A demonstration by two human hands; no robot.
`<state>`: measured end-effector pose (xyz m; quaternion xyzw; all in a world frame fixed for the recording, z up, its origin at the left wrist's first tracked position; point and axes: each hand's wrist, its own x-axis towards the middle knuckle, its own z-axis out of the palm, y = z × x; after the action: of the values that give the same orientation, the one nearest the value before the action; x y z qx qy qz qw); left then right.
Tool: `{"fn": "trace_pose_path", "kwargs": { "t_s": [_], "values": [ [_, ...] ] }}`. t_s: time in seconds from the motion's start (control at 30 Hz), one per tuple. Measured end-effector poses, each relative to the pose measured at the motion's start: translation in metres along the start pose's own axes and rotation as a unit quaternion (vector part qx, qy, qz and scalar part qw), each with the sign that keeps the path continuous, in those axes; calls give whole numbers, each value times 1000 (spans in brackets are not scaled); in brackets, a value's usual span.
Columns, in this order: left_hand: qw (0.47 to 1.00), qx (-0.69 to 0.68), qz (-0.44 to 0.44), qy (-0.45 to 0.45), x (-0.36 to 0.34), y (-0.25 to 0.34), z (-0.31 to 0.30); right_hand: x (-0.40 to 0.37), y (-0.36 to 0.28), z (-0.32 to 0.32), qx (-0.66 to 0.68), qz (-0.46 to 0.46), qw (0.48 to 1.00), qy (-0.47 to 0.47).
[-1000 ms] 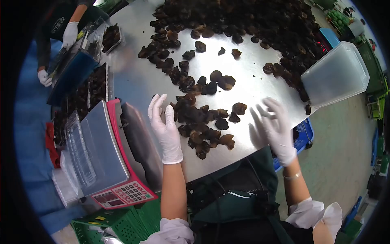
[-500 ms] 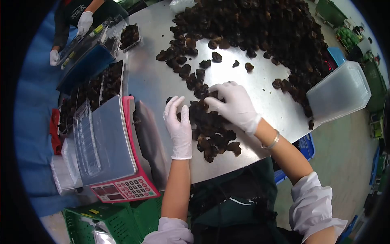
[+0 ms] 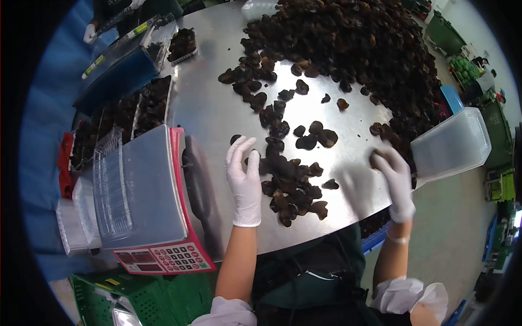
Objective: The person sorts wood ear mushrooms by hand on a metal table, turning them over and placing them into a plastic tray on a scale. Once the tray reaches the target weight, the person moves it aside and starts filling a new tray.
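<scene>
Dark wood ear mushrooms [image 3: 293,187] lie in a loose cluster on the metal table [image 3: 217,87]. Just left of them is my left hand [image 3: 243,182], white-gloved, fingers curled; dark mushroom bits show at its fingertips and between thumb and fingers. My right hand [image 3: 396,182], also gloved, is at the table's right edge, blurred by motion. Its fingers are bent around a dark mushroom piece [image 3: 376,160], and its shadow falls on the metal. A few mushrooms [image 3: 316,136] sit apart between the cluster and the big heap [image 3: 348,43].
A red-edged scale [image 3: 147,190] with a clear tray on it stands at left. Filled trays [image 3: 152,106] are behind it. A clear tub [image 3: 451,144] sits at the right edge, a blue basket [image 3: 376,239] below. Another person's gloved hand [image 3: 89,33] shows top left.
My right hand has left the cluster and swung right to the table edge. Several mushrooms now lie where it was. My left hand stays beside the cluster; the view has shifted slightly.
</scene>
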<state>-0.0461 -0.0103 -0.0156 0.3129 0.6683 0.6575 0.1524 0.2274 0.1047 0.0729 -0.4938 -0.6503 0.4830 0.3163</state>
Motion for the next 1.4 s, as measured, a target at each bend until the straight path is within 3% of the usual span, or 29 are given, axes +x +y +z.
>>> {"fn": "trace_pose_path", "kwargs": {
  "t_s": [0.1, 0.17, 0.23, 0.27, 0.3, 0.37, 0.4, 0.43, 0.47, 0.5, 0.57, 0.6, 0.67, 0.7, 0.77, 1.1, 1.17, 1.2, 1.23, 1.3, 1.37, 1.4],
  "values": [
    [1000, -7, -7, 0, 0, 4, 0, -52, 52, -70, -78, 8, 976, 203],
    [1000, -13, -8, -3, 2, 7, 3, -70, 64, -91, -365, 15, 885, 289],
    [1000, -1, 6, -11, 5, 9, 6, -72, 49, -82, -202, 56, 944, 256],
    [1000, -1, 6, -14, 5, 9, 7, -65, 46, -66, -173, -56, 959, 219],
    [1000, 15, 10, -14, 5, 7, 7, -62, 38, -47, -210, -81, 958, 176],
    [999, 32, 19, -11, 5, 3, 7, -55, 39, 0, -176, -93, 978, 59],
    [999, 34, 19, -12, 4, 0, 5, -55, 35, 29, -75, -43, 996, -25],
    [999, 36, 20, -12, 2, -3, 4, -48, 53, 48, -203, -148, 964, -88],
    [999, 39, 23, -11, 0, -6, 4, -49, 48, 72, -148, -153, 969, -126],
    [998, 53, 36, -12, -1, -8, 3, -50, 39, 88, -228, -184, 940, -172],
    [996, 70, 53, -12, 0, -9, 3, -53, 11, 110, -246, -295, 901, -200],
    [994, 86, 61, -13, -1, -8, 4, -48, 15, 110, -243, -295, 902, -200],
    [990, 120, 65, -22, -1, -3, 5, -27, 24, 108, -50, -219, 966, -130],
    [990, 120, 66, -22, -1, -2, 5, -16, 13, 104, 17, -109, 991, -78],
    [986, 149, 74, -17, 0, -1, 7, 19, 33, 96, -169, -193, 966, 12],
    [987, 149, 54, -21, -1, 3, 7, 51, 50, 85, -301, -311, 901, 17],
    [991, 123, 49, -23, 0, 0, 6, 45, 41, 68, -335, -218, 916, 39],
    [991, 122, 49, -20, 0, 1, 6, 47, 42, 56, -332, -243, 908, 84],
    [993, 111, 38, -21, 1, 4, 7, 51, 39, 41, -371, -178, 904, 113],
    [994, 101, 24, -25, 0, 3, 6, 72, 59, 6, -376, -150, 896, 184],
    [993, 109, 38, -18, 3, 1, 8, 88, 61, -16, -433, -123, 873, 187],
    [993, 108, 39, -20, 4, 2, 9, 84, 51, -11, -438, -176, 866, 163]
  ]
}}
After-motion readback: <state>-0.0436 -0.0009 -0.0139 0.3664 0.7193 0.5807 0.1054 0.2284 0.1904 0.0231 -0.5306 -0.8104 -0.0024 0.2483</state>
